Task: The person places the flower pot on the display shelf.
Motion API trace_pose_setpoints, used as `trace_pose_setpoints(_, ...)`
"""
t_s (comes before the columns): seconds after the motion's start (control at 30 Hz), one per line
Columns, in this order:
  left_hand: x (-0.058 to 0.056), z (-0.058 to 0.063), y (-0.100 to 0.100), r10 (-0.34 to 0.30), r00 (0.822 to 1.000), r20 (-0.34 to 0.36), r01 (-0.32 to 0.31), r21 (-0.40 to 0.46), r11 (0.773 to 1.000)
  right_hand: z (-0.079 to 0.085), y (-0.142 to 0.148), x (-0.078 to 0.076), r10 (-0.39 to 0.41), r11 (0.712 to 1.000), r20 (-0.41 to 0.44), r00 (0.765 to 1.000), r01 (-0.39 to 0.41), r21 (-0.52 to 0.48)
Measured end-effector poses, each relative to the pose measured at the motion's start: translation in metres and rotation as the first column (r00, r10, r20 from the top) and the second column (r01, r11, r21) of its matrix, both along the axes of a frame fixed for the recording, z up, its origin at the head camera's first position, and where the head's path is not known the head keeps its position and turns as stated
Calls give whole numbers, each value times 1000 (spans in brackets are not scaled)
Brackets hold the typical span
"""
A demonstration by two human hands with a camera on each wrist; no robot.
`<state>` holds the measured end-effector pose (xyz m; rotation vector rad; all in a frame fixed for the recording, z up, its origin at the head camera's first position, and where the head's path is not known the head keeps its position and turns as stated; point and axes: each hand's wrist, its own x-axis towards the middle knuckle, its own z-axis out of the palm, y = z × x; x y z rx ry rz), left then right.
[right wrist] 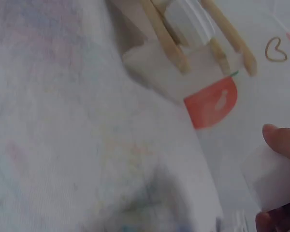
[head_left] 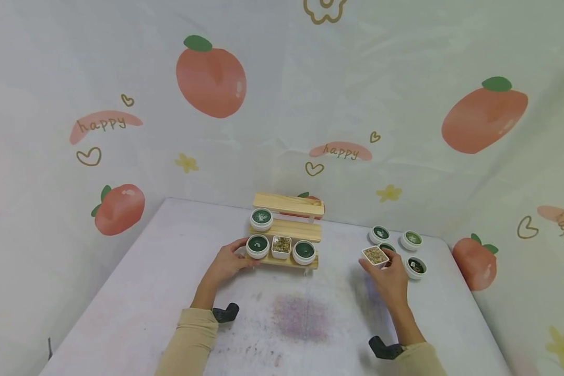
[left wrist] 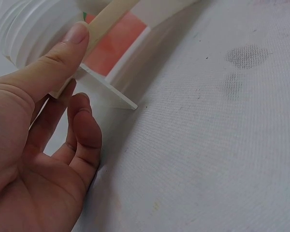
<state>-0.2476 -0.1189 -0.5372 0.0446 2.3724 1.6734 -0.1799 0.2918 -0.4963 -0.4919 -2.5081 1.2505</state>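
A wooden three-step display stand [head_left: 289,204] has clear supports. My left hand [head_left: 227,265] grips the left end of its lowest step, thumb on the wood [left wrist: 106,26] and fingers below in the left wrist view. That step carries a round white cup with a dark green top [head_left: 257,246], a square white cup with speckled filling [head_left: 281,246] and another round green-topped cup [head_left: 304,253]. One more round cup [head_left: 261,219] sits at the left of the middle step. My right hand [head_left: 392,279] pinches a square white cup with beige grainy filling [head_left: 375,256], raised at the right.
Several round white cups stand at the back right, including a dark green one [head_left: 379,234], a lighter green one [head_left: 411,240] and a dark one with pale bits [head_left: 415,268]. The white tabletop [head_left: 263,334] meets a fruit-printed cloth wall [head_left: 282,94] behind.
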Motion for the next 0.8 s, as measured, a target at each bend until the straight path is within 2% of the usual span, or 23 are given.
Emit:
trace_pose_setpoints(0.17, 0, 0, -1, -4, 1000, 0, 4, -9, 1000, 11, -20, -2, 50, 999, -9, 999, -50, 20)
trace_pose_setpoints(0.4, 1, 1, 0, -11, 1000, 3, 11, -8, 1000, 17, -47, -10, 149, 987, -110, 983, -141, 74)
trace_pose_setpoints(0.63, 1, 0, -1, -13, 1000, -9, 13, -3, 1000, 24, -74, -17, 204, 979, -136, 970, -203, 18)
trace_pose_setpoints(0.8, 1, 1, -2, -18, 1000, -7, 18, -2, 1000, 26, -93, -23, 197, 975, -207, 958, -213, -60)
